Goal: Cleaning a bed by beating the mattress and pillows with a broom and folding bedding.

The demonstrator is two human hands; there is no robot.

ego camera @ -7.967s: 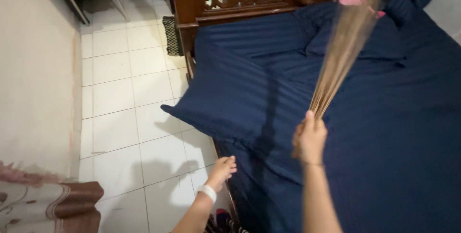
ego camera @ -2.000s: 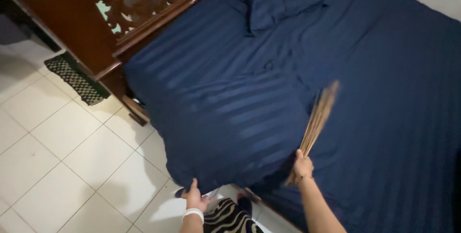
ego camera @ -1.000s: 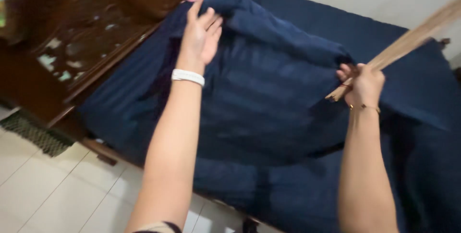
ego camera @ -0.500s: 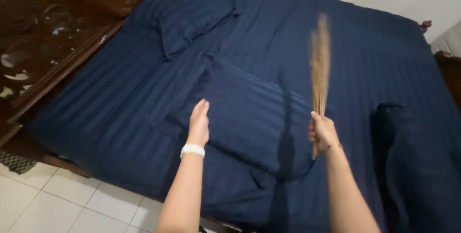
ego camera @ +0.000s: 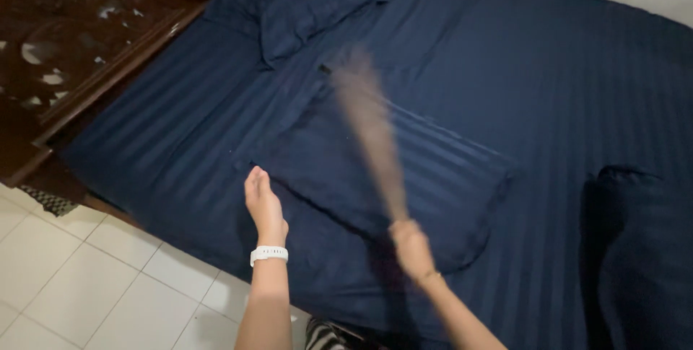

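Two navy striped pillows (ego camera: 382,177) (ego camera: 314,0); one stick broom (ego camera: 368,133), blurred; one bed (ego camera: 563,90); one carved wooden headboard (ego camera: 79,40); two hands (ego camera: 263,206) (ego camera: 413,249); one white wristband (ego camera: 268,254).

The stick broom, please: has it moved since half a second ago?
Yes. The stick broom has swung down from upright onto the near pillow, now tilting left toward the headboard.
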